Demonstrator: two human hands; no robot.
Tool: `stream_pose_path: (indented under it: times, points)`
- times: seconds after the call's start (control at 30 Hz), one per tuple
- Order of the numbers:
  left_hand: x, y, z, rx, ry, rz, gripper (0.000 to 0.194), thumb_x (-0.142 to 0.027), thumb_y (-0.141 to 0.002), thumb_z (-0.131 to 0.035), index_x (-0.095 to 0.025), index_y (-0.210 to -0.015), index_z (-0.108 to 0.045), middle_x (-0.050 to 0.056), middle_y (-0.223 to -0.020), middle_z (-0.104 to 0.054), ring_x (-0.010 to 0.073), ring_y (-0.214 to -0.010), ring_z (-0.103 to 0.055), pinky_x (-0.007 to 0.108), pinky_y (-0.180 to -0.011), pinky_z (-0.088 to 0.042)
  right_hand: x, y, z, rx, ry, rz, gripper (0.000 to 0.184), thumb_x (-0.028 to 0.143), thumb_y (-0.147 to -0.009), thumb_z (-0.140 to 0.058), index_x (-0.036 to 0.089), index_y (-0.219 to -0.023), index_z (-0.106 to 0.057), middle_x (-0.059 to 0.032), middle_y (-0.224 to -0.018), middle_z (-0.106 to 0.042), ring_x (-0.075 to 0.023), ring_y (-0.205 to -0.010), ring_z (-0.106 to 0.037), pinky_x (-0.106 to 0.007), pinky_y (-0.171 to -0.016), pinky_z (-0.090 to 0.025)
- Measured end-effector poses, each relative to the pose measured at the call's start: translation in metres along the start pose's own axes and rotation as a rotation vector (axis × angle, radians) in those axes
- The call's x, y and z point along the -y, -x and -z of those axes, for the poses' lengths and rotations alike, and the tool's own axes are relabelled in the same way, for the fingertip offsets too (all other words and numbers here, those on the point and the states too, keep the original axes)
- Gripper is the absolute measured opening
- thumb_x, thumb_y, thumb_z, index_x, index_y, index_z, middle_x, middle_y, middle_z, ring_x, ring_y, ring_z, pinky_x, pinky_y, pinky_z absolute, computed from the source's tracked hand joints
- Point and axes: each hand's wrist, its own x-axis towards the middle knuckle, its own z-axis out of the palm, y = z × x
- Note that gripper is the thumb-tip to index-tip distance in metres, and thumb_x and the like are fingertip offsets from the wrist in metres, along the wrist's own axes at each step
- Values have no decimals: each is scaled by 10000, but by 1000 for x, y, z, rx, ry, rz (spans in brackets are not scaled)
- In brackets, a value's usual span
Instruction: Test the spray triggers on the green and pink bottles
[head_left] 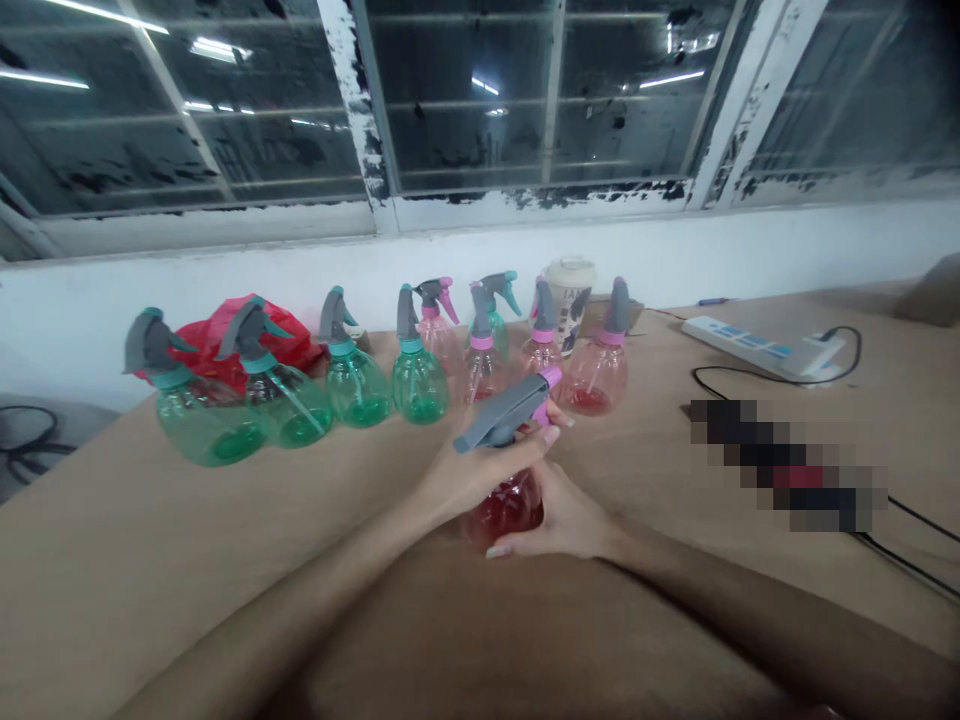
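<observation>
Close in front of me is a pink spray bottle point(504, 508) with a grey and pink trigger head, some reddish liquid showing in its body. My left hand point(480, 470) is wrapped round its neck, just under the head. Lower down, my right hand point(566, 510) grips the side of the body, thumb near the base. Behind it stand more spray bottles: a pink one point(592, 385) on the right, and green ones such as this green spray bottle point(420, 385) towards the left. Part of the held bottle's neck is hidden by my fingers.
A red plastic bag point(225, 325) lies behind the green bottles. At the back stands a paper cup point(570, 300) with a lid. On the right are a white power strip point(765, 348) with a black cable and a dark, pixelated object point(784, 465). Windows rise beyond the table point(360, 620).
</observation>
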Motion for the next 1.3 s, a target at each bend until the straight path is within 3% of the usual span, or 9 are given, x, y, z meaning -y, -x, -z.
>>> stream_pose_path:
  times: [0.1,0.23,0.47,0.73,0.9,1.1,1.3]
  points:
    - [2,1,0,-2,12,41,143,-278,-730,-637,-195,-846,-630,-3,-771,-659,163,-737,-637,283,-704,-520,0,-2,0,-9,19,35,857,470,-571,-805,234,-1291,-403,-112,-1313,-497,-319,-1259,-450,-523,-1048,-361]
    - [7,2,2,-12,-6,70,190,-283,-679,-646,-202,-850,-623,3,-763,-653,175,-778,-632,273,-681,-521,0,-3,2,4,32,42,777,479,-569,-800,233,-1223,-461,-104,-1252,-524,-311,-1204,-496,-509,-998,-412]
    - [12,6,3,-33,-152,150,154,-253,-690,-532,-175,-793,-616,11,-752,-647,167,-717,-626,293,-669,-503,-8,5,2,-19,79,-61,806,476,-564,-805,243,-1244,-440,-101,-1237,-527,-322,-1174,-507,-534,-971,-425]
    - [13,2,11,127,-144,136,141,-225,-662,-588,-172,-784,-636,22,-756,-663,196,-762,-643,350,-766,-518,-10,4,3,-10,108,0,837,440,-557,-823,242,-1254,-405,-105,-1243,-516,-309,-1174,-507,-517,-989,-418]
    - [11,5,5,61,-62,110,290,-166,-696,-567,-196,-976,-638,33,-954,-694,199,-932,-643,353,-883,-496,-8,4,4,-3,107,10,875,435,-582,-814,240,-1305,-362,-114,-1303,-481,-312,-1249,-450,-513,-1032,-381]
    - [11,7,1,61,-54,82,385,-145,-710,-537,-210,-1084,-597,20,-1064,-679,186,-988,-632,322,-889,-495,-9,2,4,-18,105,51,948,451,-578,-813,227,-1356,-319,-137,-1350,-454,-335,-1279,-418,-530,-1044,-359]
    - [14,6,1,73,-144,131,211,-223,-735,-518,-210,-914,-630,4,-947,-686,167,-897,-651,288,-821,-512,-12,4,3,-1,102,35,866,461,-584,-805,217,-1311,-402,-128,-1353,-457,-342,-1275,-422,-526,-1031,-383]
